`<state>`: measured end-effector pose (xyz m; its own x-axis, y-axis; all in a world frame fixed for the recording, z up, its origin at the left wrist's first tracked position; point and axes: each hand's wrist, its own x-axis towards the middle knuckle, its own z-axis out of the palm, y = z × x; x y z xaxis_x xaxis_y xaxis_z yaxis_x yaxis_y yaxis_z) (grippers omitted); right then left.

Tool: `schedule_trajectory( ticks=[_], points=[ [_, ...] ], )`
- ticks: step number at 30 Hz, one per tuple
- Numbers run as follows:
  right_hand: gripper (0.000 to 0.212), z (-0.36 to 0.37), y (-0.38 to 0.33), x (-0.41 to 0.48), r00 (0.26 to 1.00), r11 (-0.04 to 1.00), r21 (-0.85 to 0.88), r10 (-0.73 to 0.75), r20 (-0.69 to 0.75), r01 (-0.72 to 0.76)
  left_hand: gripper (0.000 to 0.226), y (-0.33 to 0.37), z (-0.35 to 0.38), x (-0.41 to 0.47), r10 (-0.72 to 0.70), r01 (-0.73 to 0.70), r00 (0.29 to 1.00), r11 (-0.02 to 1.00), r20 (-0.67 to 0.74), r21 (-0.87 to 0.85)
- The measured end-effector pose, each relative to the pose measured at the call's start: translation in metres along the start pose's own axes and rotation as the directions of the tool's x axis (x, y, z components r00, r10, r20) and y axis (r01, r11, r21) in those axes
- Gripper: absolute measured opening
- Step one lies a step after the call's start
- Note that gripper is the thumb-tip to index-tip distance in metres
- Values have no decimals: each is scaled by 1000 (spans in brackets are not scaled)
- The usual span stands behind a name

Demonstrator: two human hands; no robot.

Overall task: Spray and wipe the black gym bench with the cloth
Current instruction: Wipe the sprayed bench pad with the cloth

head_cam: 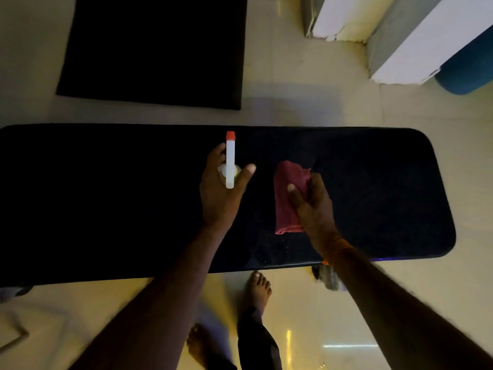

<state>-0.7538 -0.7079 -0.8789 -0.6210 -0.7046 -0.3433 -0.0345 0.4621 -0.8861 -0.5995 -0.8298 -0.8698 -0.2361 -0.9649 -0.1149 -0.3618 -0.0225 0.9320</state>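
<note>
- I am judging the step in hand to be the wipe: the red cloth [289, 196] is lying flat on the black bench [106, 204], right of centre, with wet droplets glinting on the padding just beside its near end.
- To do it well, I am wanting flat palm pressure and long overlapping strokes running along the bench, starting through those droplets so the liquid gets spread rather than left to bead.
- The right hand [312, 206] is pressing down on the cloth, fingers curled narrow over its far right edge and thumb lying across the top; it is gripping and pinning it at once.
- The left hand [221, 188] is wrapping closed around the spray bottle [230, 162], thumb splayed out to the right, the red-tipped nozzle pointing away from me across the bench.
- I am keeping the bottle hovering clear left of the cloth so the wiping path stays free; whether a finger is on the trigger I cannot tell.
</note>
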Motion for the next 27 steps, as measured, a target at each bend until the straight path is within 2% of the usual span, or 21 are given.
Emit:
schedule_trajectory(
  ticks=[2,4,6,7,8,10,11,13,14,15,16,17,18,20,21,22,23,25,27],
  points=[
    [27,2,-3,-11,1000,999,40,7,10,-7,84,-4,-7,-6,-69,69,997,998,29,-11],
    [26,6,-6,-24,1000,997,70,19,17,-20,88,-13,-17,-16,-91,95,995,989,-39,115],
    [20,13,-11,-41,999,997,78,14,41,-17,74,-25,-29,-32,-53,78,992,971,-113,227],
    [17,17,-14,-51,998,996,84,2,63,-7,63,-31,-34,-40,-57,82,991,974,-121,211],
    [16,24,-18,-60,996,996,92,-14,92,5,52,-39,-38,-46,-86,104,990,979,-109,174],
    [24,40,-28,-79,986,993,120,-40,164,20,40,-51,-48,-56,-251,251,968,965,-6,74],
    [29,51,-35,-87,979,990,139,-45,200,17,42,-56,-55,-60,-372,372,924,928,85,18],
    [32,76,-47,-100,964,982,188,-33,265,-18,53,-60,-75,-68,-593,635,754,769,284,-79],
    [31,89,-51,-106,956,975,216,-20,292,-45,59,-60,-88,-72,-643,719,673,684,365,-122],
    [30,102,-56,-111,949,968,238,-3,314,-76,66,-63,-102,-76,-655,764,626,623,422,-167],
    [29,116,-60,-114,944,961,255,15,331,-105,72,-65,-117,-78,-657,782,610,589,443,-203],
    [30,129,-64,-117,941,957,262,28,339,-123,75,-66,-132,-80,-656,779,620,581,430,-236],
    [30,142,-67,-119,940,960,254,27,339,-119,70,-67,-147,-82,-639,741,668,617,381,-264],
    [33,165,-72,-120,944,985,173,-40,329,-18,43,-69,-177,-84,-537,587,809,751,238,-301],
    [38,177,-74,-120,939,992,111,-90,332,56,39,-69,-193,-86,-464,496,868,808,174,-318],
    [47,187,-77,-119,929,992,49,-129,347,119,46,-67,-209,-86,-390,408,913,859,121,-310],
    [57,197,-81,-119,915,985,-3,-157,372,170,53,-65,-224,-86,-321,329,944,905,74,-271],
    [67,217,-88,-116,873,964,-55,-209,440,259,50,-61,-248,-82,-180,175,984,968,-13,-180],
    [61,238,-96,-113,837,944,-79,-243,491,321,42,-63,-267,-74,-101,94,992,992,-79,-88]
  ],
)
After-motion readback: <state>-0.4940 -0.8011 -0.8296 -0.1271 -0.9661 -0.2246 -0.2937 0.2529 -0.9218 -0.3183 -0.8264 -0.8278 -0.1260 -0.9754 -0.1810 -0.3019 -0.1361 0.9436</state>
